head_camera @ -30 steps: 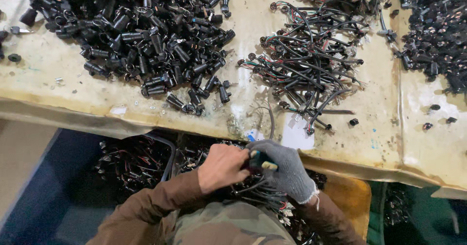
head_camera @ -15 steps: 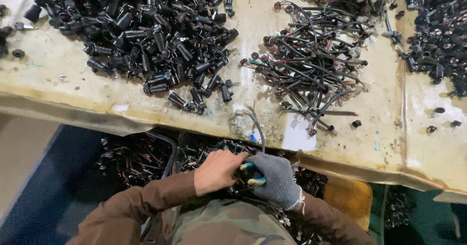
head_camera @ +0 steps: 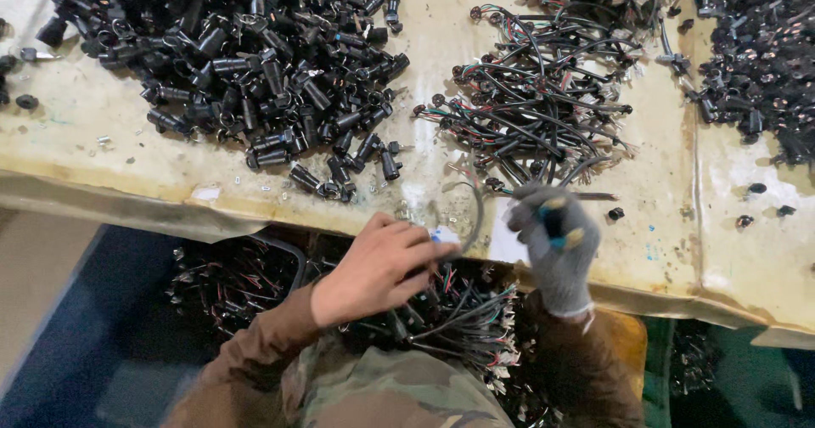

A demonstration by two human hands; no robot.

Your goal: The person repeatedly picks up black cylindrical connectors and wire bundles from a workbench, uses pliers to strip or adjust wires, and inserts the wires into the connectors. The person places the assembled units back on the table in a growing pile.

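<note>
Two hands work at the near edge of a worn, pale surface (head_camera: 102,152). The left hand (head_camera: 378,267) is bare, its fingers curled around a small white and blue piece (head_camera: 445,236) that it pinches at the fingertips, just at the surface's near edge. A thin dark wire (head_camera: 477,216) loops up from that piece and arcs toward the right. The right hand (head_camera: 556,245), in a grey knit glove, is clenched around a small tool with a blue and yellow grip (head_camera: 556,222), held upright just right of the wire loop and over the surface's near edge.

Far left on the surface lies a big heap of black cylindrical parts (head_camera: 246,54). Right of it, directly beyond the hands, sits a tangle of black leads with red and green strands (head_camera: 535,97). Another heap of black parts (head_camera: 760,63) fills the far right corner, with a few loose pieces near it.

Below the near edge, between the arms, a mass of wired parts (head_camera: 458,318) lies in the person's lap area, and a dark bin (head_camera: 229,279) to the left holds more of them.
</note>
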